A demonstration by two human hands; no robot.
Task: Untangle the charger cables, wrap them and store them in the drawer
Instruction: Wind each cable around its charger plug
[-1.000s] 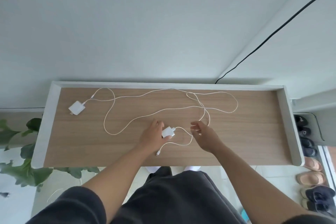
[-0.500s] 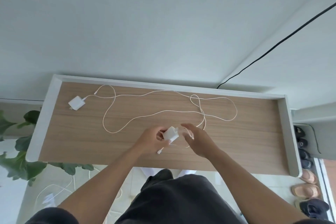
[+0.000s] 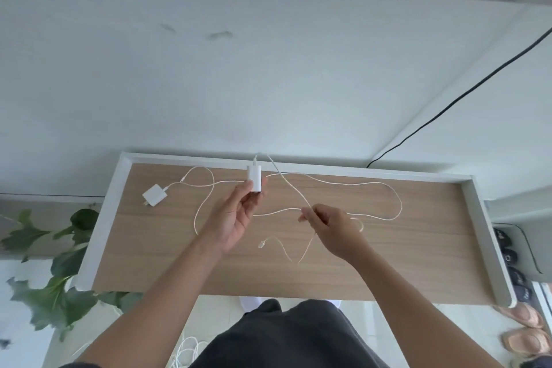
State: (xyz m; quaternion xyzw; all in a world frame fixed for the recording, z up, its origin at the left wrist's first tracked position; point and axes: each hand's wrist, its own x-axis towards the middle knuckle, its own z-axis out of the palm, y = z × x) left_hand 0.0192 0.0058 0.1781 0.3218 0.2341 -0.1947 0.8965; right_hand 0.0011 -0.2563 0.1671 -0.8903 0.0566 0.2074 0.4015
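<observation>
My left hand (image 3: pixel 236 216) holds a small white charger plug (image 3: pixel 254 178) lifted above the wooden table top (image 3: pixel 418 263). Its white cable (image 3: pixel 291 191) runs down to my right hand (image 3: pixel 331 225), which pinches it between fingertips. Below that hand the cable loops to a free connector end (image 3: pixel 262 245) on the wood. A second white charger plug (image 3: pixel 154 195) lies at the far left, and its long cable (image 3: pixel 394 203) snakes across the table and crosses the first one.
The table has a raised white rim (image 3: pixel 484 236) at the back and both sides. A leafy plant (image 3: pixel 56 278) stands at the left, shoes (image 3: pixel 522 320) on the floor at the right. A black wire (image 3: pixel 448 104) runs along the wall. More white cable (image 3: pixel 188 349) lies on the floor.
My left hand has lifted the charger plug up and away from the table. My right hand has moved right along the cable and now pinches it, drawing it taut.
</observation>
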